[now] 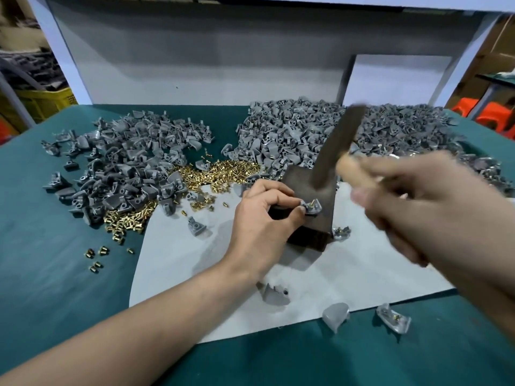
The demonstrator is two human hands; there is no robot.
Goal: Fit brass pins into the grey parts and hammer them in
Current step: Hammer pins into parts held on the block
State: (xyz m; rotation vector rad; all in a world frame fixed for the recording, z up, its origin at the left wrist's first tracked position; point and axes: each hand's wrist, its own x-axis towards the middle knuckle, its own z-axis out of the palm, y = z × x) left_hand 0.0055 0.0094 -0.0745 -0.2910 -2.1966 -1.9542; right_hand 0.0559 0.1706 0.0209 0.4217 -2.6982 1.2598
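Two heaps: grey parts (pixel 125 168) on the left, a bigger pile (pixel 334 129) on the right, both uncountable.
Brass pins (pixel 217 174): hundreds, loose between the heaps.
Progress: early, I judge; one finished piece (pixel 393 320) lies in front.
Left hand (pixel 262 218): pinches one pinned part (pixel 312 206) on the dark block (pixel 306 185).
Right hand (pixel 412 207): blurred, clasps the raised hammer (pixel 338 146).

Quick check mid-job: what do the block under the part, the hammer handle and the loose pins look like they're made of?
Block: dark, dull and sharp-edged, probably steel or iron. Hammer handle: pale tan and matte, looks like wood, though motion-blurred. Pins: shiny yellow, brass-like metal.
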